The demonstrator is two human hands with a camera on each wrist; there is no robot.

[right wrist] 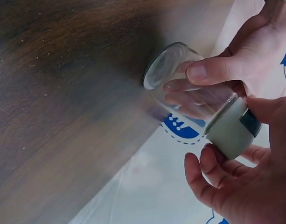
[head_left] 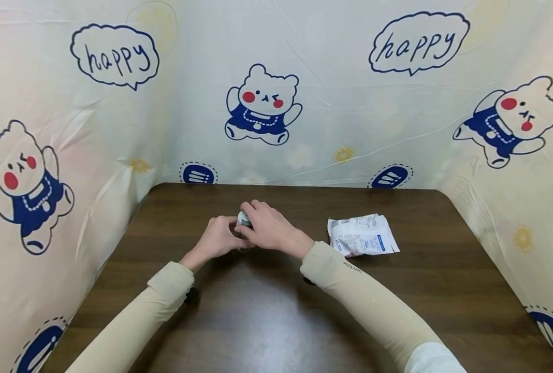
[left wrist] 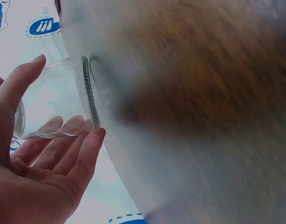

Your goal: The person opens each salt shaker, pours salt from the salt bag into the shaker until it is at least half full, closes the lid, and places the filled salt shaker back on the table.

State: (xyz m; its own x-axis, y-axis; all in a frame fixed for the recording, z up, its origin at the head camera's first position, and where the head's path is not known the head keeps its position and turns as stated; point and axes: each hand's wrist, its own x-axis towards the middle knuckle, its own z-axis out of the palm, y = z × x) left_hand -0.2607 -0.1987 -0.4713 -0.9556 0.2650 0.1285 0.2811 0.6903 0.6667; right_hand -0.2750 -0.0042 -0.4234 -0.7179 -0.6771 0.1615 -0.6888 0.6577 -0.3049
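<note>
A clear glass jar (left wrist: 59, 95) stands on the wooden table; through its wall I see fingers and no contents. My left hand (head_left: 217, 239) holds the jar's body, thumb on one side and fingers on the other. A pale grey-green lid (right wrist: 229, 133) with a dark patch on its side sits on the jar's mouth. My right hand (head_left: 272, 226) has its thumb against the lid, and its fingers curl around the far side. In the head view the two hands hide most of the jar, leaving part of the lid showing between them.
A white printed packet (head_left: 362, 235) lies on the table (head_left: 276, 316), right of the hands and close to the right forearm. Cloth curtains (head_left: 332, 119) with cartoon bears rise behind the table and along both sides.
</note>
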